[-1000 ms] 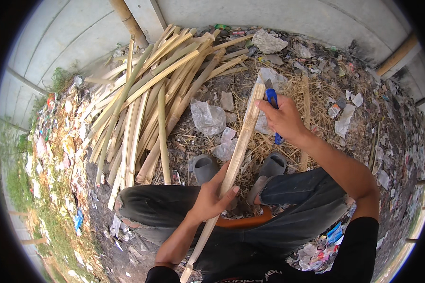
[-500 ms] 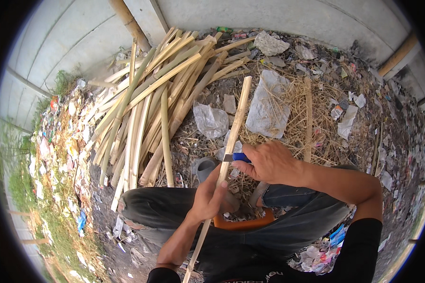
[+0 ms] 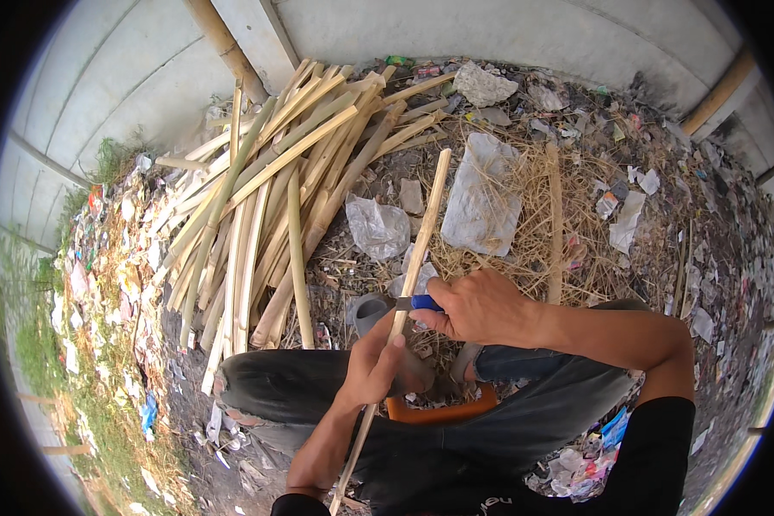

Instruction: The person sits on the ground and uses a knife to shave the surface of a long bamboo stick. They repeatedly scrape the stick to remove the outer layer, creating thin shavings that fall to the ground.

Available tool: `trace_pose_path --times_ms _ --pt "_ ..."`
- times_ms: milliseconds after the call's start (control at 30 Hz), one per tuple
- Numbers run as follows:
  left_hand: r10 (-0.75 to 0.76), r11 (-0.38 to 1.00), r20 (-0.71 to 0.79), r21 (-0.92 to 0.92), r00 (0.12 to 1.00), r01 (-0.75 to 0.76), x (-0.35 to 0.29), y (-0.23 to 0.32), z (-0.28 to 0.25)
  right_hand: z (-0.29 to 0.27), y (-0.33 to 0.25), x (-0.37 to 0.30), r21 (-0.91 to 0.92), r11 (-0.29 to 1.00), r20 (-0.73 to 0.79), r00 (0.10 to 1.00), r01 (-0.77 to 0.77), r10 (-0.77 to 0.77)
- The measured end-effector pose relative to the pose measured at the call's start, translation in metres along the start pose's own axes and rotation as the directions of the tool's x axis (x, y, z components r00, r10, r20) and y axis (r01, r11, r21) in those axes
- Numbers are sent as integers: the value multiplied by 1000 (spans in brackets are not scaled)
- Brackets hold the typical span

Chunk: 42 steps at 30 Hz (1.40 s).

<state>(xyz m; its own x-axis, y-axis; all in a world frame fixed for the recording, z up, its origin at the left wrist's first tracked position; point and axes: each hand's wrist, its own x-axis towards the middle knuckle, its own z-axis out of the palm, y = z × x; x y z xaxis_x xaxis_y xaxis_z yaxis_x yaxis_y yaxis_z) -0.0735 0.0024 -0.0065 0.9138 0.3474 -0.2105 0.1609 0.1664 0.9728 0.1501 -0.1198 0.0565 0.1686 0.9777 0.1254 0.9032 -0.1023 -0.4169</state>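
Note:
A long, pale bamboo strip point(image 3: 423, 236) slants from the ground ahead of me down past my lap. My left hand point(image 3: 374, 365) is closed around it near its middle, thumb on the near face. Just above, my right hand point(image 3: 483, 305) grips a knife by its blue handle point(image 3: 426, 302). The short blade point(image 3: 403, 304) lies across the strip, touching it right above my left fingers. Beside the left hand, partly hidden, is a grey cylindrical object with a round opening point(image 3: 372, 310).
A heap of split bamboo strips point(image 3: 271, 206) lies at the left against a concrete wall point(image 3: 473, 30). Dry shavings point(image 3: 533, 249), a flattened pale sack point(image 3: 483, 193), clear plastic point(image 3: 378, 228) and litter cover the ground. Something orange point(image 3: 445, 411) sits between my legs.
The knife and my right hand have moved slightly down along the strip and toward the left, nearer my left hand. The strip's upper end sits slightly lower, and the whole view has shifted a little.

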Motion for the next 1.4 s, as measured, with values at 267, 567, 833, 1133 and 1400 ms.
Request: trace_pose_path --times_ms 267,567,833,1133,1400 --pt "74 997 -51 -35 996 -76 8 -3 6 -5 8 8 -83 996 0 1000 25 -25" --pt "-70 990 -36 -128 997 65 4 6 6 -11 31 22 69 984 -7 986 -163 164" --pt "-96 980 -16 -176 995 92 2 9 5 -5 27 17 39 992 25 992 -122 121" --pt "-107 952 53 -283 993 117 5 15 6 -8 25 15 35 994 -40 994 -103 104" --pt "-116 942 49 -310 992 126 6 16 7 -41 65 34 -76 975 -191 963 -207 189"
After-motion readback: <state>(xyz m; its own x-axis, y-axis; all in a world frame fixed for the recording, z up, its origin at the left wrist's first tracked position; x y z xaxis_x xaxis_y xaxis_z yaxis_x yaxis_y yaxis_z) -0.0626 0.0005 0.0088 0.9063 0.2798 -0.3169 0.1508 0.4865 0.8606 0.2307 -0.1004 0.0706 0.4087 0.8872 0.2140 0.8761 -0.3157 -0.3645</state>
